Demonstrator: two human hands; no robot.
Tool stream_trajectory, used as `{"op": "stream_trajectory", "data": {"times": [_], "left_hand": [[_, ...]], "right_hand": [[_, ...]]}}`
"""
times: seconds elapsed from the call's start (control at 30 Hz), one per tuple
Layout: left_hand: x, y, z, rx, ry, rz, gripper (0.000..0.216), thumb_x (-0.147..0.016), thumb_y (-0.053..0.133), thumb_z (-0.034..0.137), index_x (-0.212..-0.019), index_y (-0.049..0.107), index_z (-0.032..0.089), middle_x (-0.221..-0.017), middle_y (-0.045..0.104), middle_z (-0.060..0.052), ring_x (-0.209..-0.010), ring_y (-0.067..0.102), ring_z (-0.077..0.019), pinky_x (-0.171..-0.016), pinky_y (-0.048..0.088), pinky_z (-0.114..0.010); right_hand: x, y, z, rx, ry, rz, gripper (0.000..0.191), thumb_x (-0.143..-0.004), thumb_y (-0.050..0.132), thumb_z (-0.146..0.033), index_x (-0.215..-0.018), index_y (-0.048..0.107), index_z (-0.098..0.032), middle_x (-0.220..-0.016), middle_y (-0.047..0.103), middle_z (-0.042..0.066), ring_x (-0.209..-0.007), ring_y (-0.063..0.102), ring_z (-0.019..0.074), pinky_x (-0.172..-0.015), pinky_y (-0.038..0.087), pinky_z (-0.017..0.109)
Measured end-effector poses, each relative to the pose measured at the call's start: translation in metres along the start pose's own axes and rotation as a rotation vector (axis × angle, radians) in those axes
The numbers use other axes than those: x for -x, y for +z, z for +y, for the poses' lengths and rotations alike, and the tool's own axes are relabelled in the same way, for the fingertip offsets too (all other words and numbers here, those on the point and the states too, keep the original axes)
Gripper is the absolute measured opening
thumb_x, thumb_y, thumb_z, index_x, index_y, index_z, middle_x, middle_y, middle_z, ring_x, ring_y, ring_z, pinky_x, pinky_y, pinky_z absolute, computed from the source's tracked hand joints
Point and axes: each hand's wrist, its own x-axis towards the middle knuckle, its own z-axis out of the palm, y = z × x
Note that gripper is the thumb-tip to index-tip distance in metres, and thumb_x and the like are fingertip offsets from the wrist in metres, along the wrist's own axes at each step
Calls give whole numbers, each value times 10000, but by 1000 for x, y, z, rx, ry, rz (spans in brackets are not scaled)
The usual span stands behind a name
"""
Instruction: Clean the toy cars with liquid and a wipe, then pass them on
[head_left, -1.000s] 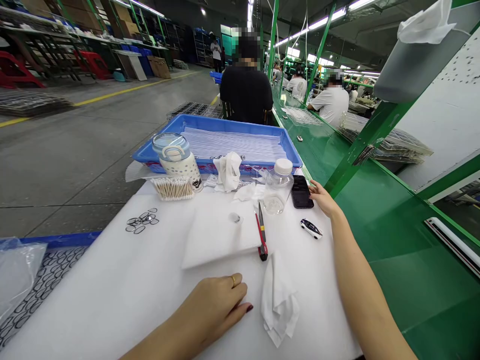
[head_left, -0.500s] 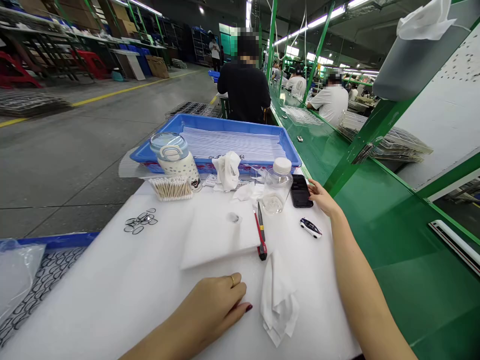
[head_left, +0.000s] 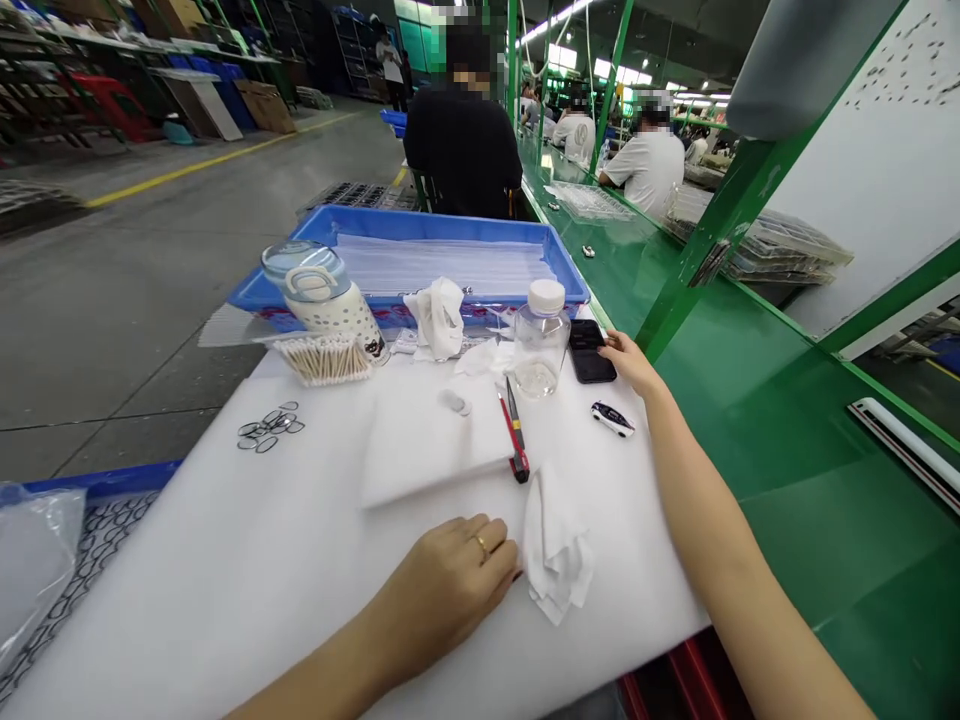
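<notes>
My left hand rests palm-down on the white foam-like sheet, fingers curled in, with nothing visible in them. Just right of its fingertips lies a crumpled white cloth. My right hand is stretched forward, its loosely bent fingers touching the right edge of a dark phone. A small white-and-black toy car sits below the phone. Tweezers and a red-and-black tool lie beside a white pad bearing a small clear round piece.
Along the back stand a clear bottle, crumpled tissue, cotton swabs, a lidded cup and a blue tray. Several black rings lie left. A green bench and post flank the right; a person sits ahead.
My left hand has curled up more and moved closer to the cloth. My right hand stays by the phone. The camera view has shifted, with the table appearing higher in the picture.
</notes>
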Motion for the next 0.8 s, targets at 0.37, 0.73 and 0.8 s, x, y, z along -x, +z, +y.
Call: {"op": "stream_trajectory", "data": {"times": [0.37, 0.73, 0.8], "left_hand": [[-1, -12, 2, -98, 29, 172, 166, -948, 479, 110, -972, 625, 185, -1144, 673, -45, -1127, 546, -208, -1017, 358, -454], [-1, -5, -11, 52, 6, -13, 333, -835, 483, 16, -1033, 681, 197, -1042, 667, -33, -801, 560, -154, -672, 409, -301], [-1, -5, -11, 71, 2, -98, 372, -808, 474, 4, -1064, 667, 194, -982, 643, -25, -729, 528, -144, -613, 385, -301]], "right_hand": [[-2, 28, -5, 816, -55, 209, 748, -571, 783, -563, -1112, 599, -79, -1112, 551, 218, -1167, 449, 391, -1035, 325, 526], [-6, 23, -10, 900, 99, 200, 956, -623, 674, -678, -1388, 522, -126, -1412, 375, 332, -1364, 300, 433, -1065, 315, 540], [-11, 16, 0, 918, 35, 204, 974, -614, 643, -746, -1370, 544, -140, -1373, 386, 351, -1346, 309, 449, -1018, 338, 566]]}}
